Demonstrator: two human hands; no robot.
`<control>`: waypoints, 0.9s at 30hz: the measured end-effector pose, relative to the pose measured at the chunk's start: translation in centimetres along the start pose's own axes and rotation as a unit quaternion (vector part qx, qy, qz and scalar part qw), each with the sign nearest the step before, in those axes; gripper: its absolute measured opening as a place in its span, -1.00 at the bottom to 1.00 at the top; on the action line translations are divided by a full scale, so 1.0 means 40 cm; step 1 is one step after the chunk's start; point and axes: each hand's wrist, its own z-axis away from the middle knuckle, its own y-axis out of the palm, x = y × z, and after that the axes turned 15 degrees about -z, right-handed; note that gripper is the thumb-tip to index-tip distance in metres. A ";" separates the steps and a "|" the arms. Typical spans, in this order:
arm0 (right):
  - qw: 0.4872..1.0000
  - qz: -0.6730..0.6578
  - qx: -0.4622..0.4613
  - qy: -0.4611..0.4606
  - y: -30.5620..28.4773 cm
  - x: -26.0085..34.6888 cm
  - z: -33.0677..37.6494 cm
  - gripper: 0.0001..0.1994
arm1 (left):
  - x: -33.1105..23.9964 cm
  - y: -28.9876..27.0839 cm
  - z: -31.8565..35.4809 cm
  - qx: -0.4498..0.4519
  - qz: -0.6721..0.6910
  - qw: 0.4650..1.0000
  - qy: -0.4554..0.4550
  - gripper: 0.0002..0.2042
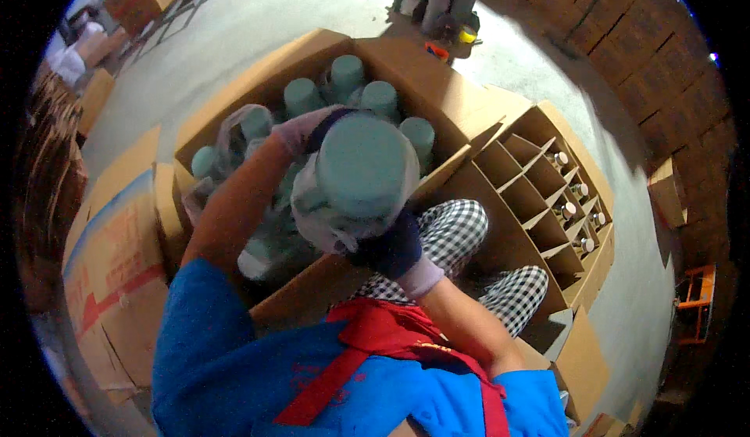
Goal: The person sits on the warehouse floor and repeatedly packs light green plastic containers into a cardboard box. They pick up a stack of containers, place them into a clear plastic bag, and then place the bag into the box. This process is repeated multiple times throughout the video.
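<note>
Both my hands, in dark gloves with pale lilac cuffs, are on a pale green, round-topped container (363, 167) in loose clear plastic wrap. My left hand (326, 127) is closed against its far side, with the fingertips hidden behind it. From the near right side, my right hand (391, 245) grips it low down. The container is held above an open cardboard carton (269, 69) holding several similar round-topped containers (379, 99), some in clear plastic. At the carton's left side, crumpled plastic wrap (234, 136) surrounds some of them.
To the right, an open carton with cardboard dividers (508, 163) holds several capped bottles (566, 210) in its far-right cells. Carton flaps (117, 257) stick out at left. Stacked cartons (641, 85) line the right side, near an orange metal frame (695, 296). Assorted items (437, 23) lie beyond.
</note>
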 end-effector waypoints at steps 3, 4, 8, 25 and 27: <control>0.975 0.200 0.037 -0.087 -0.012 -0.013 -0.064 -0.16 | 0.163 0.004 -0.141 -0.035 -0.171 0.980 -0.096 -0.62; 0.968 0.219 0.043 -0.114 -0.018 -0.044 -0.078 -0.20 | 0.206 0.029 -0.177 -0.029 -0.237 0.964 -0.119 -0.63; 0.803 -0.443 -0.166 0.362 -0.111 -0.146 0.009 -0.58 | 0.340 0.175 -0.247 0.043 -0.425 0.890 -0.156 -0.67; 0.932 -0.120 -0.258 0.224 -0.314 0.093 0.249 -0.60 | 0.420 0.183 -0.329 0.017 0.009 0.959 -0.283 -0.57; 0.950 0.024 -0.243 0.193 -0.334 0.152 0.357 -0.60 | 0.444 0.106 -0.221 -0.128 0.135 0.956 -0.228 -0.60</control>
